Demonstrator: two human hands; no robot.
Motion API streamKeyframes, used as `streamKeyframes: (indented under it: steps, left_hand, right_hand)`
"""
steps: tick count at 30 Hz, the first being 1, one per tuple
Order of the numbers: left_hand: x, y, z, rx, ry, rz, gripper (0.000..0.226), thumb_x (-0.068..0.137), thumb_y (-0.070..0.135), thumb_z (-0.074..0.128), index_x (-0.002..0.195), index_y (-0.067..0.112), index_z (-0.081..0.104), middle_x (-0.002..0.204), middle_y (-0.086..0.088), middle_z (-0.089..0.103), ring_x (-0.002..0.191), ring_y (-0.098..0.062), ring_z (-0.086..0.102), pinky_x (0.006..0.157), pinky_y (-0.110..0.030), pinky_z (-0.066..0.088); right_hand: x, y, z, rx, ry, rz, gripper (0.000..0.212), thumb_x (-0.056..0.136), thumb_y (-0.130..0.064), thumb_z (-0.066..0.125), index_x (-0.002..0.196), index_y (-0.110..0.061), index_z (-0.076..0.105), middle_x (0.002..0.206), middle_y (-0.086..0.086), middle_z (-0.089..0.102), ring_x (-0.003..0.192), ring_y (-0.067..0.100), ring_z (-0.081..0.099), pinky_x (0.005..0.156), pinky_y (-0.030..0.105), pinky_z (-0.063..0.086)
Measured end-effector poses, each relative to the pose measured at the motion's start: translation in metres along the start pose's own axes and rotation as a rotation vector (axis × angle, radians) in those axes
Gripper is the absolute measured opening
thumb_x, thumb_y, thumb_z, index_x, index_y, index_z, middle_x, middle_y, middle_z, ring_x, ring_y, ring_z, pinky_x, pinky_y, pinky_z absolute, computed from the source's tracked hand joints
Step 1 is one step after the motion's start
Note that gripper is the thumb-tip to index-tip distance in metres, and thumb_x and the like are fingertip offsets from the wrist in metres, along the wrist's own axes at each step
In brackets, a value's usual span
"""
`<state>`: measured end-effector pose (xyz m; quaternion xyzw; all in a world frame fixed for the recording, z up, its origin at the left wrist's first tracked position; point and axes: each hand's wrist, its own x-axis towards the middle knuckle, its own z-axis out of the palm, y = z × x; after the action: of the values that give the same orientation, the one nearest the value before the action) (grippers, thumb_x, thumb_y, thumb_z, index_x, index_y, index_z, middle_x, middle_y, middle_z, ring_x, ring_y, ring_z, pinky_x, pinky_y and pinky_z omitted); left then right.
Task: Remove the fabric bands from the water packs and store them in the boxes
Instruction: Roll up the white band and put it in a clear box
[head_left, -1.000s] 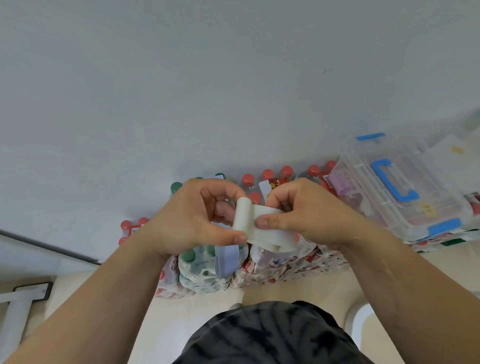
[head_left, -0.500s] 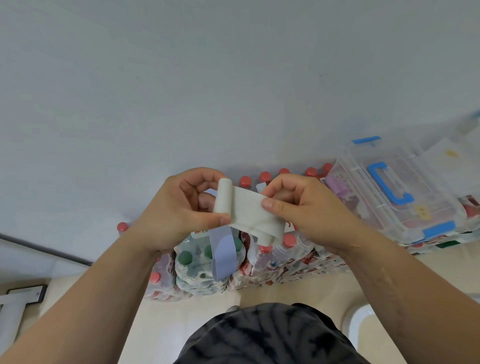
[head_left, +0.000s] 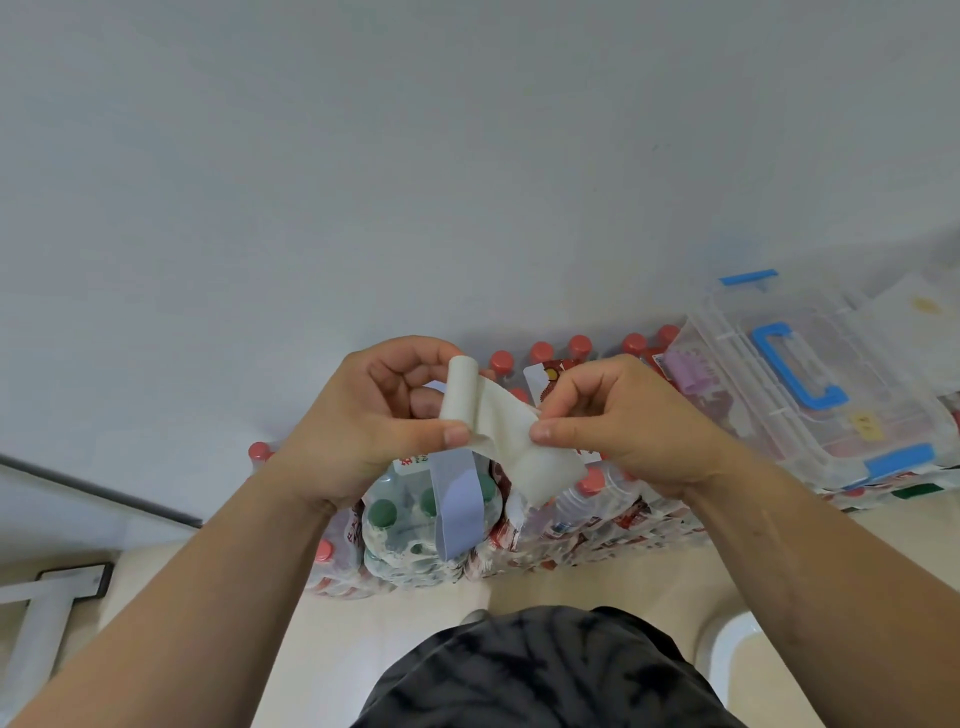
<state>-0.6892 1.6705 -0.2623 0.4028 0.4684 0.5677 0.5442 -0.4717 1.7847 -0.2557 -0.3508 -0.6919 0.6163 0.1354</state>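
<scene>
A cream fabric band (head_left: 498, 431) is stretched between both hands in mid-air, its left end rolled into a small cylinder. My left hand (head_left: 363, 421) pinches the rolled end with thumb and fingers. My right hand (head_left: 618, 421) pinches the loose strip, whose free end hangs below it. Beneath the hands, shrink-wrapped water packs (head_left: 587, 525) with red caps line the wall; a green-capped pack (head_left: 405, 525) still wears a lavender band (head_left: 457, 499). A clear lidded box with blue handle and latches (head_left: 810, 395) rests on the packs at right.
A grey-white wall (head_left: 467, 156) fills the upper view. Beige floor (head_left: 571, 587) lies in front of the packs. A white metal frame (head_left: 47, 603) sits at lower left, a white rounded object (head_left: 732, 654) at lower right. My dark patterned shorts (head_left: 540, 670) show at the bottom.
The hands have drawn slightly apart, and the roll in my left hand stands more upright. More loose band hangs below my right hand. The view has tilted a little.
</scene>
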Motion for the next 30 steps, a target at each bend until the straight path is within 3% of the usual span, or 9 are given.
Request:
streamKeyframes:
  steps: [4,7,12,16,20,24,27,30]
  left_hand:
    - [-0.003,0.002,-0.002,0.088,-0.064,-0.033,0.045,0.064,-0.003,0.083,0.105,0.012,0.069,0.102,-0.019,0.073,0.087,-0.037,0.071,0.075,-0.036,0.057]
    - [-0.003,0.003,-0.004,0.135,-0.086,-0.056,0.046,0.066,-0.012,0.079,0.106,0.010,0.068,0.090,-0.017,0.074,0.079,-0.033,0.071,0.070,-0.032,0.057]
    - [-0.003,0.004,-0.003,0.171,-0.097,-0.079,0.047,0.064,-0.003,0.083,0.106,0.011,0.069,0.084,-0.015,0.073,0.072,-0.027,0.069,0.071,-0.032,0.057]
    - [-0.004,0.000,0.003,0.262,-0.054,-0.089,0.044,0.067,-0.008,0.080,0.105,0.012,0.070,0.082,-0.015,0.072,0.072,-0.026,0.066,0.071,-0.030,0.055]
    - [-0.002,0.001,0.013,0.472,-0.007,-0.049,0.046,0.069,-0.015,0.079,0.103,0.016,0.071,0.083,-0.014,0.071,0.068,-0.019,0.067,0.069,-0.027,0.057]
    - [0.003,0.000,0.021,0.710,0.004,0.032,0.046,0.067,-0.006,0.081,0.103,0.021,0.072,0.081,-0.002,0.068,0.066,-0.017,0.068,0.068,-0.028,0.059]
    - [0.005,-0.001,0.022,0.727,0.020,0.049,0.046,0.066,-0.003,0.082,0.103,0.022,0.071,0.081,-0.005,0.068,0.067,-0.022,0.070,0.070,-0.038,0.061]
    - [0.005,-0.001,0.021,0.680,0.056,0.036,0.048,0.065,-0.005,0.081,0.103,0.023,0.071,0.082,-0.008,0.069,0.068,-0.026,0.070,0.071,-0.039,0.061]
  right_hand:
    - [0.000,-0.001,-0.011,-0.068,0.014,0.007,0.010,0.079,-0.003,0.082,0.073,-0.007,0.075,0.073,0.005,0.073,0.072,0.017,0.066,0.071,0.033,0.058]
    - [-0.003,0.000,-0.015,-0.101,-0.012,-0.007,0.010,0.083,-0.002,0.079,0.079,-0.010,0.074,0.072,0.004,0.072,0.069,0.011,0.065,0.066,0.024,0.057]
    - [-0.008,0.001,-0.016,-0.141,-0.089,-0.008,0.037,0.092,-0.006,0.070,0.121,-0.028,0.068,0.085,0.011,0.072,0.083,0.014,0.069,0.077,0.029,0.059]
    - [-0.010,-0.001,-0.009,-0.370,-0.078,-0.013,0.018,0.097,-0.016,0.066,0.106,-0.028,0.076,0.097,0.001,0.073,0.090,0.013,0.068,0.080,0.029,0.057]
    - [-0.009,-0.002,0.003,-0.347,0.001,0.042,0.018,0.094,-0.012,0.060,0.090,-0.025,0.073,0.083,-0.003,0.069,0.074,0.006,0.061,0.067,0.027,0.051]
    - [-0.006,-0.001,0.014,-0.377,0.098,0.053,0.016,0.093,-0.015,0.058,0.086,-0.022,0.070,0.073,-0.008,0.064,0.066,0.006,0.057,0.061,0.024,0.043]
    - [-0.008,-0.002,0.018,-0.396,0.068,0.022,0.019,0.096,-0.035,0.065,0.085,-0.021,0.072,0.079,-0.001,0.068,0.068,0.014,0.062,0.061,0.030,0.047]
    - [-0.008,0.000,0.016,-0.438,0.081,0.009,0.025,0.094,-0.037,0.068,0.081,-0.016,0.071,0.080,0.005,0.067,0.068,0.019,0.061,0.061,0.033,0.048]
